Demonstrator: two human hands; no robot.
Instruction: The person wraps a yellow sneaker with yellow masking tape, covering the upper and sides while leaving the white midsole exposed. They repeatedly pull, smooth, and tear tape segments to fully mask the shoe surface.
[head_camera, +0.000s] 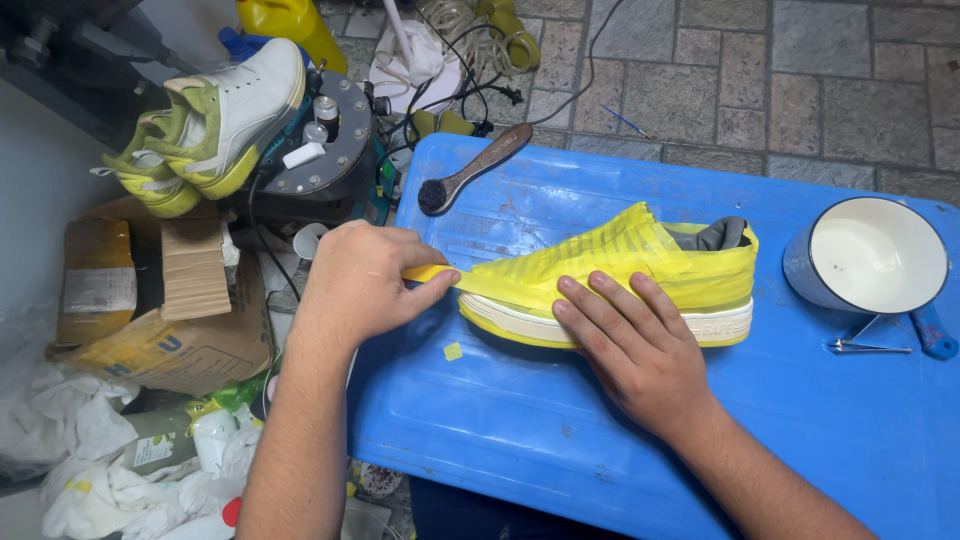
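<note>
A sneaker (640, 255) wrapped in yellow masking tape lies on its side on a blue plastic table (500, 420), its white sole facing me. My left hand (362, 282) pinches a strip of yellow tape (440, 275) that runs from the shoe's toe out to the left. My right hand (625, 340) presses flat on the shoe's side and sole, fingers spread. A small scrap of yellow tape (453, 351) lies on the table below the toe.
A wooden-handled brush (470, 170) lies at the table's far left. A white enamel mug (875, 255) and small metal clippers (865, 345) sit at the right. Two more taped white shoes (215, 120) rest on a round machine; cardboard, rags and cables crowd the floor at the left.
</note>
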